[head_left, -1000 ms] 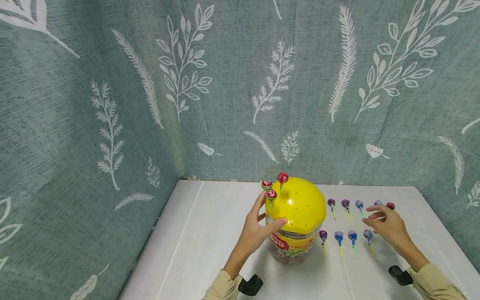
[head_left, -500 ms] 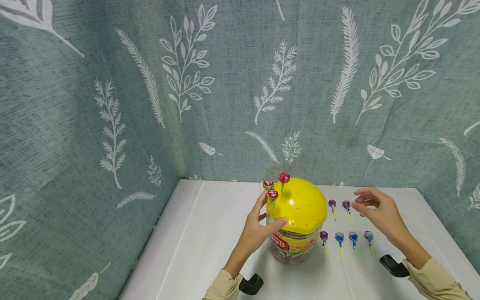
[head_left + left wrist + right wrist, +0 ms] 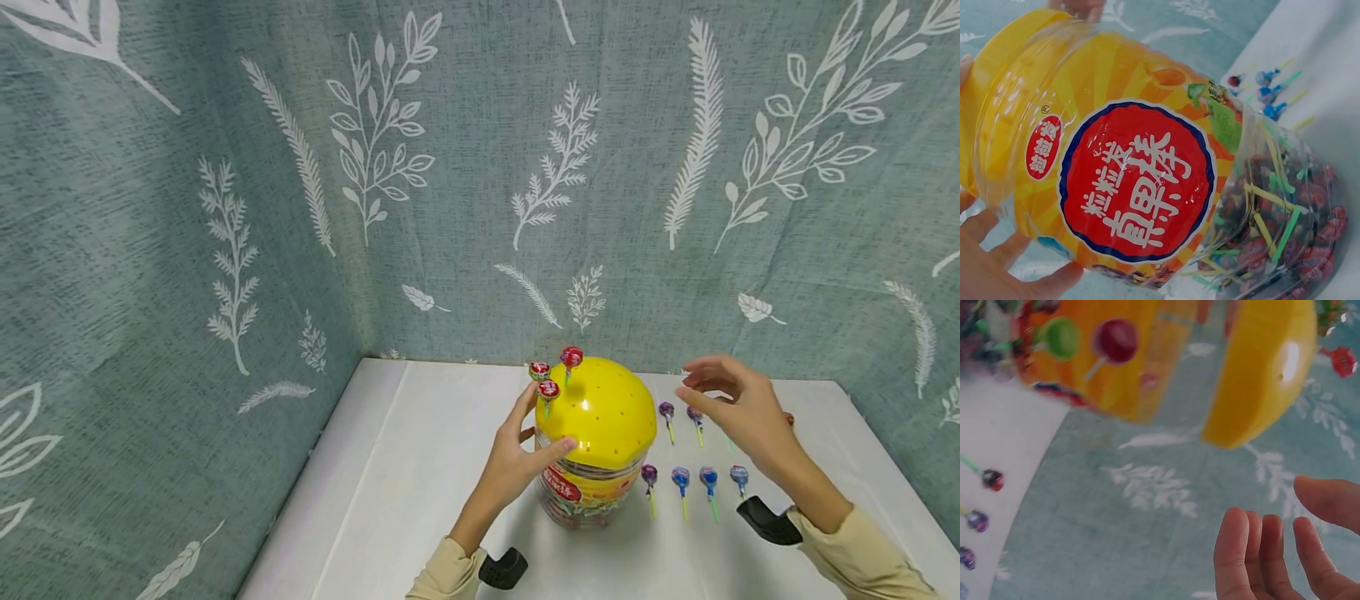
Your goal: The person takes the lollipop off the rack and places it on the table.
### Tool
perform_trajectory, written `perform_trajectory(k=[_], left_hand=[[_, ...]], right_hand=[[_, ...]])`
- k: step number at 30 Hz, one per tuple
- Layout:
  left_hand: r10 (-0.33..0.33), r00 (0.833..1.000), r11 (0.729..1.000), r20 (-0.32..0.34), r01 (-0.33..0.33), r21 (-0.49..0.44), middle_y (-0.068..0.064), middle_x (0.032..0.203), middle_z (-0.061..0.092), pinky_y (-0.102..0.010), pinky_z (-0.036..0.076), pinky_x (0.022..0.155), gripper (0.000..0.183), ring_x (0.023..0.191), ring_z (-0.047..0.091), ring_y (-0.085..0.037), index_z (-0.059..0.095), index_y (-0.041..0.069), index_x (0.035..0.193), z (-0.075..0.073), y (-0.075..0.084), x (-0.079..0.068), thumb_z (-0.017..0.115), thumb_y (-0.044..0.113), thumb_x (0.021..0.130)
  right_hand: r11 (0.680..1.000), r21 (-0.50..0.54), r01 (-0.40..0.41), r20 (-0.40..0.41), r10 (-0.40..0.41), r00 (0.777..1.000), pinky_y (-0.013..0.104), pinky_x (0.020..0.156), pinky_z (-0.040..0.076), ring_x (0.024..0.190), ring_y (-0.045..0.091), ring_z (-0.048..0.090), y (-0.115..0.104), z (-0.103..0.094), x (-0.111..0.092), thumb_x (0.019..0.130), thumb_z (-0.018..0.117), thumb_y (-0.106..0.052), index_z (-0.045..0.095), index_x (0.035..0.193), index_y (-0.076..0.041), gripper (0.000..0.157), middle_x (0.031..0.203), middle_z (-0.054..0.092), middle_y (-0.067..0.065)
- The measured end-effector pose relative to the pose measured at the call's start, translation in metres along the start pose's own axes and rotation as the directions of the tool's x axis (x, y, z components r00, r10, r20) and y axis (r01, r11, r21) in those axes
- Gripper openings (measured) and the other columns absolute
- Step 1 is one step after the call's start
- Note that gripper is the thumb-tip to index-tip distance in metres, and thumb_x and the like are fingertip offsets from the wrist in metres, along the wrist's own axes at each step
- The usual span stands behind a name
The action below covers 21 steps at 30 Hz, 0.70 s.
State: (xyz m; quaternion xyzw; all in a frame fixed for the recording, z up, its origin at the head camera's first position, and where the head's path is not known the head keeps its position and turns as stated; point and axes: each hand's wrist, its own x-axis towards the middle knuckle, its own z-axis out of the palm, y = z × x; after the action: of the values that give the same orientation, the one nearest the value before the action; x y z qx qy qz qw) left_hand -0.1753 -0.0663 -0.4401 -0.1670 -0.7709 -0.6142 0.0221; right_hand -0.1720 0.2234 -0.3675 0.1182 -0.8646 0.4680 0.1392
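Observation:
A clear candy jar (image 3: 1138,181) with a domed yellow lid (image 3: 600,417) stands on the table, lollipops heaped inside it. My left hand (image 3: 504,467) grips the jar's top from the left, thumb on the lid's front side. Three lollipops stand in the lid's left side, one a red lollipop (image 3: 572,357) at the back. To the right of the lid, my right hand (image 3: 738,412) is raised over the back row of lollipops. In the right wrist view its thumb and fingers (image 3: 1232,540) are apart, with nothing between them.
Two rows of lollipops lie right of the jar, with a purple lollipop (image 3: 667,409) in the back row and a blue lollipop (image 3: 680,477) in front. My right hand and forearm hide part of the back row. A leaf-patterned curtain (image 3: 450,183) hangs behind the white table (image 3: 420,433).
My right hand has moved left and up, from the right end of the back row toward the lid. My left hand keeps its grip on the jar.

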Motion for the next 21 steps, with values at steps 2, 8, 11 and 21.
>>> perform_trajectory(k=[2,8,11,21], left_hand=[[0.001,1.000,1.000,-0.001,-0.001,0.002,0.011,0.148,0.033,-0.044,0.041,0.097,0.082,0.133,0.033,-0.014,0.024,0.035,0.148,0.000,0.000,0.000,0.069,0.049,0.081],[0.002,1.000,1.000,0.002,-0.002,-0.005,0.011,0.147,0.034,-0.045,0.041,0.097,0.082,0.133,0.033,-0.014,0.025,0.036,0.148,0.000,-0.001,0.000,0.069,0.049,0.080],[0.004,1.000,1.000,0.003,-0.004,-0.002,0.011,0.147,0.034,-0.045,0.041,0.097,0.082,0.133,0.033,-0.015,0.025,0.036,0.148,0.000,-0.001,0.000,0.069,0.049,0.080],[0.000,1.000,1.000,0.009,0.000,-0.006,0.012,0.147,0.034,-0.045,0.041,0.098,0.080,0.133,0.033,-0.014,0.025,0.036,0.148,-0.001,-0.002,0.001,0.069,0.048,0.081]], right_hand=[[1.000,0.016,0.006,0.007,-0.006,1.000,0.016,0.069,0.051,0.086,0.004,0.057,-0.008,0.002,0.002,0.090,0.065,-0.019,0.058,0.115,-0.005,0.030,0.100,0.063,0.005],[0.996,0.079,0.030,0.017,-0.032,0.999,0.018,0.071,0.051,0.088,0.006,0.058,-0.027,0.010,0.008,0.090,0.066,-0.017,0.057,0.116,-0.005,0.030,0.101,0.062,0.000],[0.991,0.125,0.045,0.016,-0.047,0.999,0.017,0.073,0.050,0.090,0.007,0.058,-0.033,0.015,0.011,0.089,0.067,-0.015,0.058,0.115,-0.004,0.030,0.101,0.062,0.000],[0.973,0.213,0.090,0.038,-0.101,0.994,0.019,0.077,0.051,0.092,0.012,0.060,-0.053,0.032,0.022,0.087,0.068,-0.010,0.058,0.113,-0.004,0.029,0.102,0.064,0.008]])
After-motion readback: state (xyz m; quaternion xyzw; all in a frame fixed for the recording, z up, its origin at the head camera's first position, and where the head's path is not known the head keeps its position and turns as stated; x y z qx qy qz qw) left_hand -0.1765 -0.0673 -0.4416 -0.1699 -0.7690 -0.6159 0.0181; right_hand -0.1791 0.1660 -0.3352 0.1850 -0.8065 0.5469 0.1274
